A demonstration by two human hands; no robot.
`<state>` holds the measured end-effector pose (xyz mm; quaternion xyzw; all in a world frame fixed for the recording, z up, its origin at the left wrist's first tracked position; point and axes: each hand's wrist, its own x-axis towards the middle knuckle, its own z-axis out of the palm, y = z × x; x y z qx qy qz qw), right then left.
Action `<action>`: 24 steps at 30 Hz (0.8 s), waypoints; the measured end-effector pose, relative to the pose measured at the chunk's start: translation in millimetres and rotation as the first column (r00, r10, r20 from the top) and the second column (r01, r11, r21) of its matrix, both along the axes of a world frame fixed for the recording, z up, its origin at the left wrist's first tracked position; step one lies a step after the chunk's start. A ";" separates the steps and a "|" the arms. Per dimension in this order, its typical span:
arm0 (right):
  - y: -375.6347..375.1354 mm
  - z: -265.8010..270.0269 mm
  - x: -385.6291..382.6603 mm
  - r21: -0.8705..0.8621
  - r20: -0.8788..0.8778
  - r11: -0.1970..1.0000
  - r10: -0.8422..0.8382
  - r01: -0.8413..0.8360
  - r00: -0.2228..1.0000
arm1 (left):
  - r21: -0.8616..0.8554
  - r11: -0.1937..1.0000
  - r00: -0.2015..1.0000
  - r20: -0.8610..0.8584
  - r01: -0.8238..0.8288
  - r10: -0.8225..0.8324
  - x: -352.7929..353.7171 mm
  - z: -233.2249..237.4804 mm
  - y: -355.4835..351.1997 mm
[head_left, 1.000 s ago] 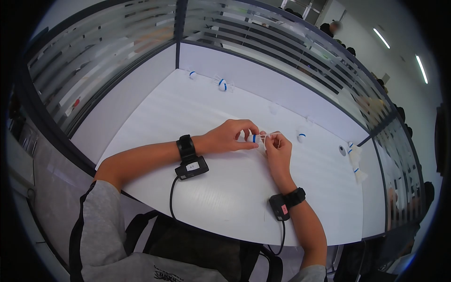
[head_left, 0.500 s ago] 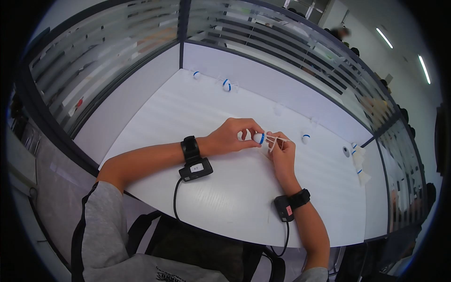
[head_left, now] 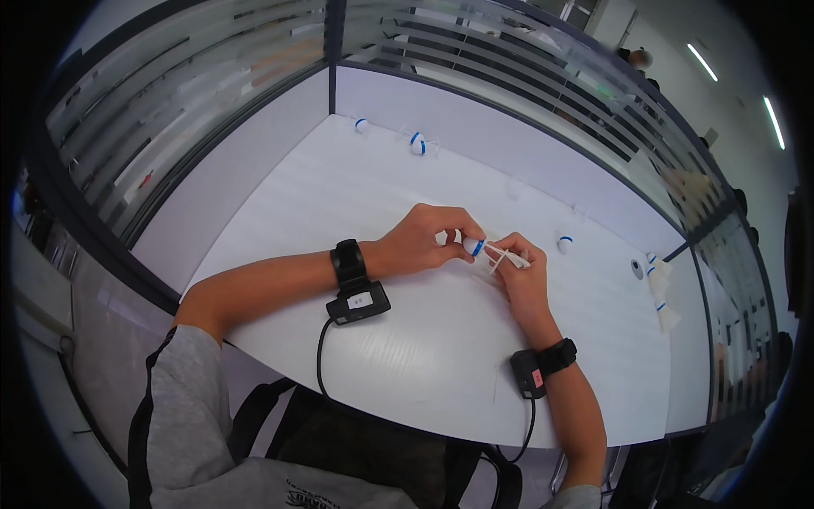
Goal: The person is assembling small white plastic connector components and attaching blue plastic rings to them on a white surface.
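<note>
Over the middle of the table, my left hand (head_left: pixel 430 237) pinches a small white rounded piece with a blue band (head_left: pixel 473 247) between thumb and fingers. Thin white strings (head_left: pixel 502 253) run from its banded end to my right hand (head_left: pixel 526 276). The fingers of that hand are closed on the strings, and a pale bit sticks out past them. What lies deeper inside the right fingers is hidden.
Similar blue-banded white pieces stand at the back: one at the far left corner (head_left: pixel 361 125), one beside it (head_left: pixel 417 143) and one right of my hands (head_left: pixel 565 244). White material with blue bands (head_left: pixel 660 293) and a small dark oval object (head_left: pixel 637 269) lie far right. Partition walls enclose the table (head_left: pixel 407 356).
The view has shifted slightly. Both hands keep their grip, and my right hand has turned a little, with more of the pale bit showing beyond its fingers.
</note>
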<state>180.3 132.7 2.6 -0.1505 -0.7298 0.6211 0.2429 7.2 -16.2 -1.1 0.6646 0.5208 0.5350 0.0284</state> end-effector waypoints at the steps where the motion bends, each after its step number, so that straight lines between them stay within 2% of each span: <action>1: 1.6 -1.4 0.3 0.017 0.002 1.000 0.000 0.000 1.000 | -0.011 1.000 1.000 0.006 0.001 -0.001 0.3 -0.1 -0.6; 6: 2.6 -2.5 1.3 0.087 -0.010 0.995 0.049 -0.048 0.999 | 0.046 0.998 0.997 -0.068 0.050 -0.047 0.2 -0.9 -0.6; 9: 3.7 -3.0 0.8 0.023 0.011 0.999 0.038 -0.039 0.999 | 0.002 0.999 0.998 -0.056 0.036 -0.036 -0.4 0.2 -0.7; 13: 0.2 -1.6 -0.7 0.002 0.003 1.000 0.023 -0.023 1.000 | -0.043 0.999 1.000 0.001 0.008 -0.008 1.0 1.4 0.6; 16: -4.3 -1.3 -4.3 -0.021 -0.027 1.000 0.007 -0.007 1.000 | -0.144 0.989 0.995 0.097 -0.022 0.036 2.0 5.4 2.6; 18: -4.3 5.1 -2.9 0.009 0.045 1.000 -0.011 0.010 0.999 | -0.221 0.975 0.989 0.139 -0.010 0.041 2.7 8.9 0.5; 19: -4.9 6.3 -2.2 -0.011 0.027 1.000 0.004 -0.004 1.000 | -0.145 0.989 0.994 0.108 0.011 0.005 1.6 6.6 3.0; 20: -5.4 7.4 -1.9 -0.030 0.007 0.999 0.018 -0.018 1.000 | -0.223 0.975 0.991 0.136 0.016 0.015 0.7 7.5 1.2; 24: -3.0 6.5 -1.2 -0.005 0.015 0.999 0.052 -0.052 0.999 | -0.259 0.964 0.974 0.228 0.065 -0.005 -0.3 5.8 1.0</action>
